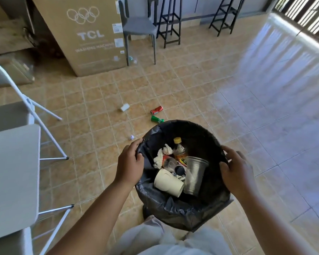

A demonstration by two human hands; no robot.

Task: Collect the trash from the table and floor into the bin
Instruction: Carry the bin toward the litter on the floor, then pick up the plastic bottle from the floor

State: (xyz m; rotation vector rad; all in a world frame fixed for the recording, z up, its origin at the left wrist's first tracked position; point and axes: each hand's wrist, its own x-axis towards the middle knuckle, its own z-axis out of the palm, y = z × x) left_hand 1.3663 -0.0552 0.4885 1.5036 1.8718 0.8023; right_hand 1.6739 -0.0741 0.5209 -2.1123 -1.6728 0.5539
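Observation:
A round bin (175,210) lined with a black bag is held in front of me. My left hand (130,162) grips its left rim and my right hand (235,172) grips its right rim. Inside lie a white paper cup (167,181), a clear plastic cup (194,174), a yellow-capped bottle (179,149), crumpled tissue (161,155) and other bits. On the tiled floor beyond the bin lie a red can (157,110), a green can (157,119), a small white box (125,107), a crumpled paper ball (132,137) and a clear plastic bottle (132,60).
A white folding table (13,172) and white folding chair (9,115) stand at the left. A large cardboard washing-machine box (85,34) leans at the back, with a grey chair (139,26) and two black stools (170,21) beside it. Open tiled floor stretches to the right.

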